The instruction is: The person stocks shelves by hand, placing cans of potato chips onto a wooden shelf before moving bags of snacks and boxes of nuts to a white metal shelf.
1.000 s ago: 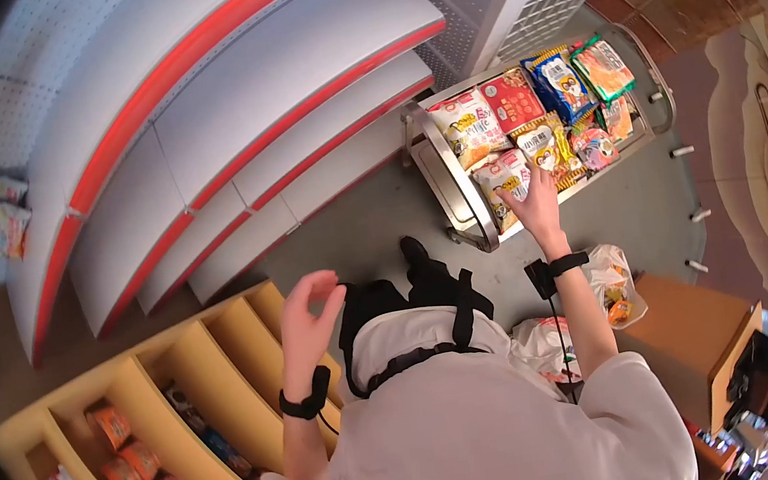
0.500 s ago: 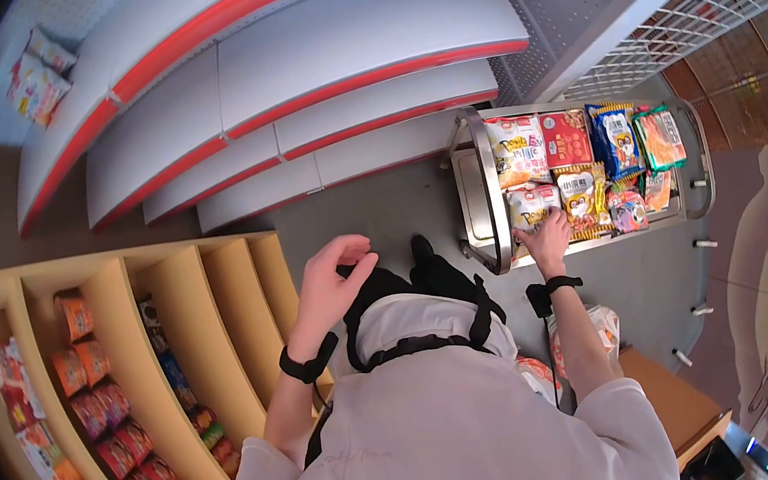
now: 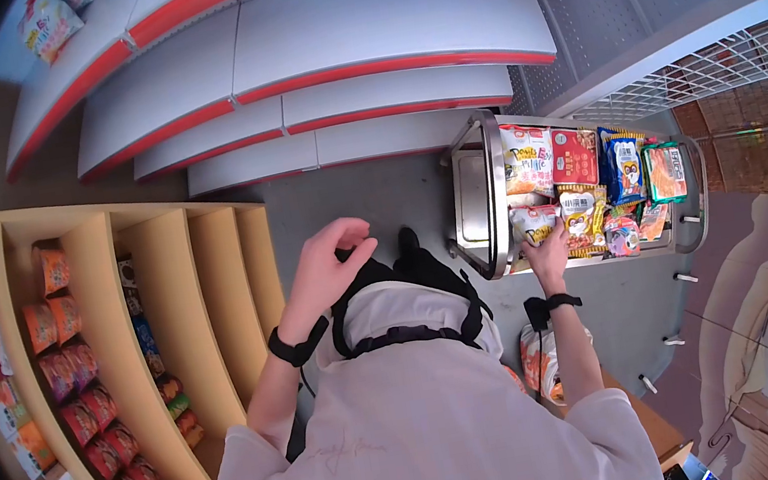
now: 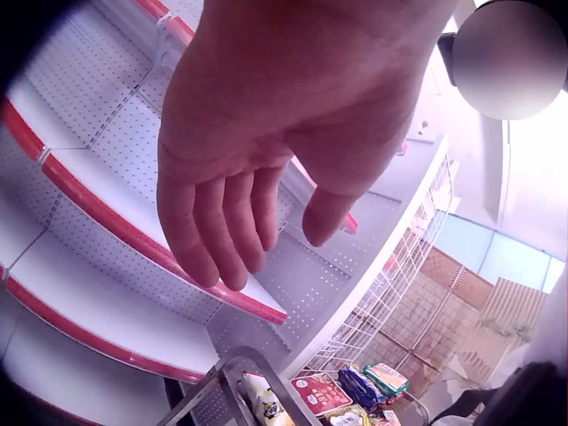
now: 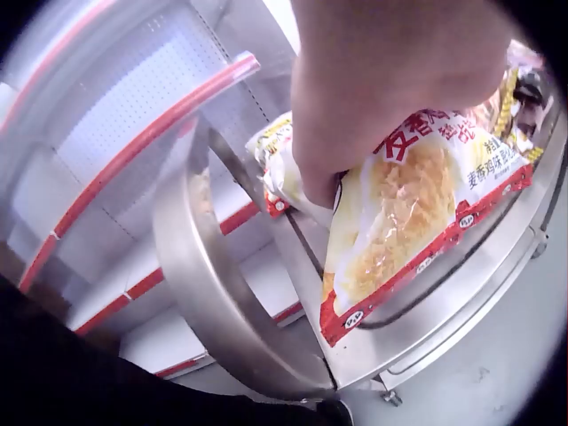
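At the near left corner of a metal cart (image 3: 497,172), my right hand (image 3: 549,252) grips a white and red snack bag (image 3: 532,220). In the right wrist view the bag (image 5: 404,209) stands tilted, its red-edged side toward the camera; the thumb lies along its left edge and the hand hides its top. A matching snack bag (image 3: 526,162) lies just behind it. Beside it sits a yellow and white packet (image 3: 584,213). My left hand (image 3: 320,268) hangs in the air in front of my body, fingers loosely bent, holding nothing.
Grey shelving with red edges (image 3: 397,67) stands ahead. A wooden rack (image 3: 198,300) with packaged snacks is on the left. More packets, including a red one (image 3: 576,155) and a blue one (image 3: 622,164), fill the cart. A plastic bag (image 3: 545,365) sits on the floor at right.
The head view has turned right, bringing the cart upright in the picture. My right hand has stayed at the front snack bag, now tilted in its grip. The left hand remains raised and holds nothing.
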The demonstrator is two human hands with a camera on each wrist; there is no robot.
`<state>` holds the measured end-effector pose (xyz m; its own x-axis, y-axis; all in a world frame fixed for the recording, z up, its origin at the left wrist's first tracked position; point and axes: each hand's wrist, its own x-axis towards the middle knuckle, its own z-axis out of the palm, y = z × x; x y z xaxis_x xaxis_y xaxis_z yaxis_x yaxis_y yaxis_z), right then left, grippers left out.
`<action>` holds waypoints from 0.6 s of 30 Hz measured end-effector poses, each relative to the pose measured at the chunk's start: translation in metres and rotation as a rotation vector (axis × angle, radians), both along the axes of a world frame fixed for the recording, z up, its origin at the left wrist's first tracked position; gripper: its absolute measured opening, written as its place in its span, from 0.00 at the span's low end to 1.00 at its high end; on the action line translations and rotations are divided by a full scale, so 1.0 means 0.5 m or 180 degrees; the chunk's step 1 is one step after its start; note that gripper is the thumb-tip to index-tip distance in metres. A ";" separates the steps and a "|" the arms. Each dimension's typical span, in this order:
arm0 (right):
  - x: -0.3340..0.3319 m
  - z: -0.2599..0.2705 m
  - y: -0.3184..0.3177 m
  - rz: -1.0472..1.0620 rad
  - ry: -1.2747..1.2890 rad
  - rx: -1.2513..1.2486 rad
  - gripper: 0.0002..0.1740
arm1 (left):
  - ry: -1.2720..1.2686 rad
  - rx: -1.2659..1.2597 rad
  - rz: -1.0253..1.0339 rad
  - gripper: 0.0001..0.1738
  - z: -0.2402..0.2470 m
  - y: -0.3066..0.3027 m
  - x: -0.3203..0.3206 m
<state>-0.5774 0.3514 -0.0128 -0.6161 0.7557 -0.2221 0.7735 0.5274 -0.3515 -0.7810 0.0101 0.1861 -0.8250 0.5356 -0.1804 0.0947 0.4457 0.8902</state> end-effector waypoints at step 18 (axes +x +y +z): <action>-0.263 0.322 -0.133 0.1354 0.2278 -0.1917 0.53 | -0.0875 0.0745 -0.0949 0.66 0.000 0.190 -0.002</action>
<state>-0.7090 0.2847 0.1483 -0.9440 0.3285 0.0324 0.0690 0.2926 -0.9537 -0.7823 0.1051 0.1863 -0.5674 0.7944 -0.2169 -0.0653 0.2191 0.9735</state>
